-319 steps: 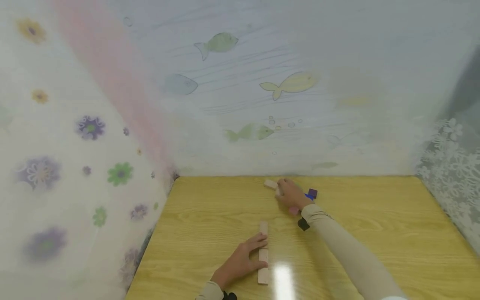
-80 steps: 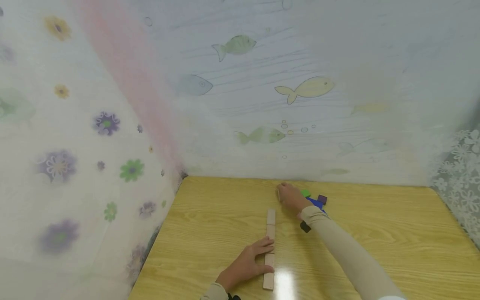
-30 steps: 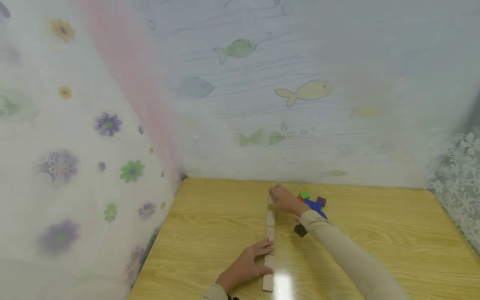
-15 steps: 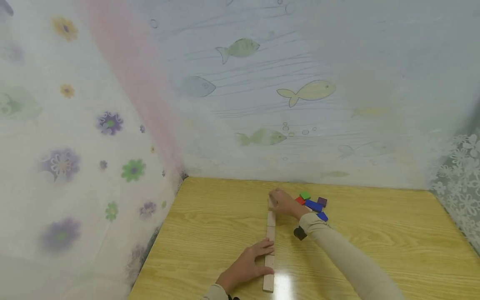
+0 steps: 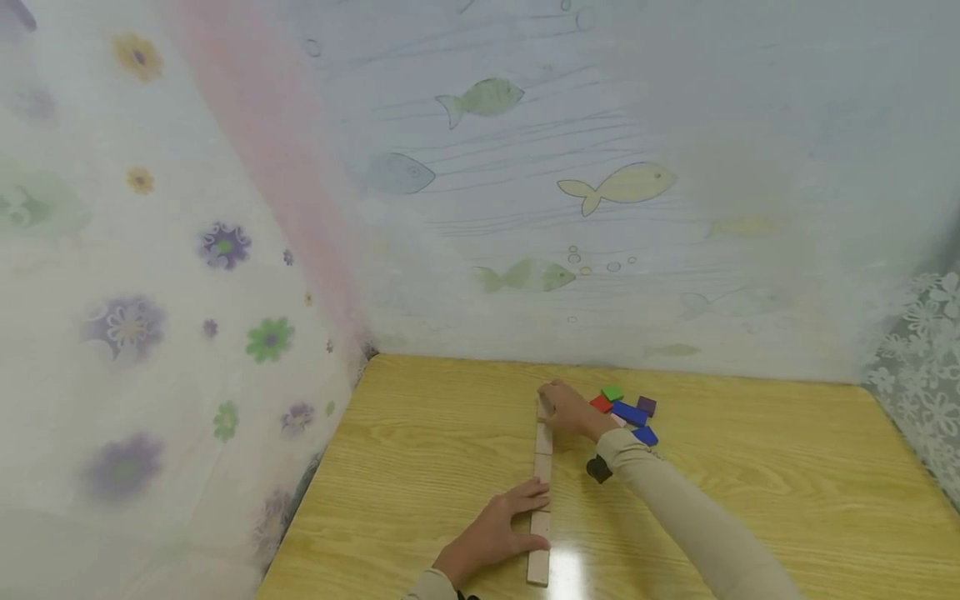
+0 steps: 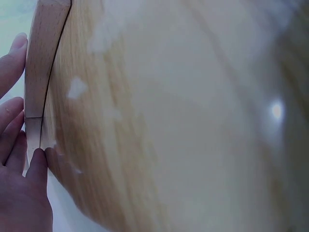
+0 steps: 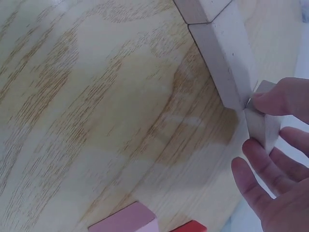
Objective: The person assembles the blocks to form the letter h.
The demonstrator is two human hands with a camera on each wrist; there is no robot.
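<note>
A straight row of plain wooden blocks [image 5: 538, 568] runs away from the person on the tabletop. My left hand [image 5: 491, 527] lies along its near part, thumb on the nearest block and fingertips on the one beyond. Those fingers [image 6: 10, 111] look fairly straight in the left wrist view. At the row's far end my right hand [image 5: 567, 408] pinches another wooden block [image 7: 263, 123] between thumb and fingers. In the right wrist view this block's end sits right at the corner of the row's last block [image 7: 227, 55], slightly angled to it.
Right of the right hand lie a green block [image 5: 612, 392], a red block [image 5: 600, 404], a long blue block [image 5: 629, 413], another blue block [image 5: 645, 436], a purple block [image 5: 647, 406] and a pink block [image 7: 128, 220]. The wooden table [image 5: 750, 467] meets patterned walls behind and left.
The row has gained a block since the first frame. My right hand has since brought one more wooden block leftward to the row's far end. The left hand stays on the row.
</note>
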